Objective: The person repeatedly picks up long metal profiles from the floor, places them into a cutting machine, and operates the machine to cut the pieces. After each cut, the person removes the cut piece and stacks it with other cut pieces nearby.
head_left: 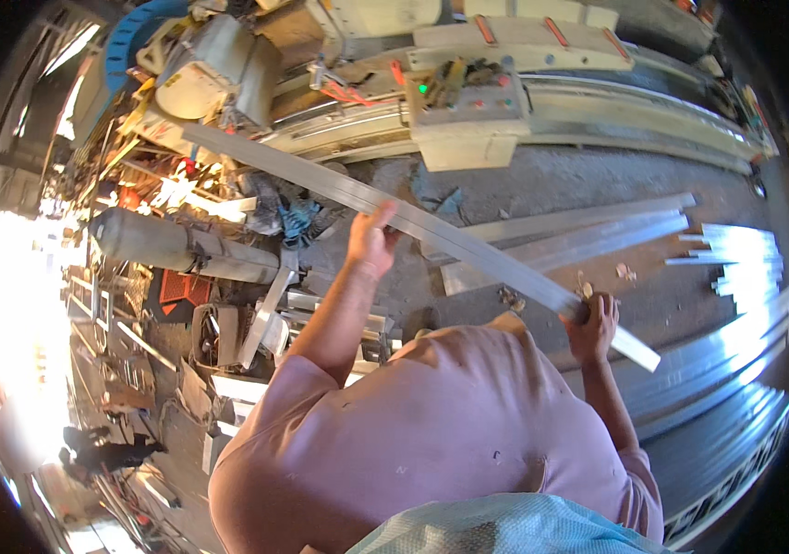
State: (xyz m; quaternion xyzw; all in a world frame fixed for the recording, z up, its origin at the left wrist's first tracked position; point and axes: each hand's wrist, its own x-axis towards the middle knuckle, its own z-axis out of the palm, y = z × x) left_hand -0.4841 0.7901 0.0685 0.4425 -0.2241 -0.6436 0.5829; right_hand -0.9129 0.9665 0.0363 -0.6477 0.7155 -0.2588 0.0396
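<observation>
A long, straight silvery metal bar point(468, 247), channel-like with a lengthwise groove, slants across in front of my body. Its far end reaches up to the left, near the machine, and its near end points down to the right. My left hand point(374, 242) grips the bar around its middle, thumb on the upper face and fingers mostly hidden beneath. Closer to the near end, my right hand point(593, 325) is wrapped around it, with a short length sticking out past the fingers. The bar is held above the floor.
Ahead stands a long cream machine with a control box point(467, 120) bearing a green light and red buttons. More metal bars point(565, 249) lie on the floor beyond mine. Stacked lengths point(718, 369) fill the right side. A grey gas cylinder point(150, 242) and scattered offcuts crowd the left.
</observation>
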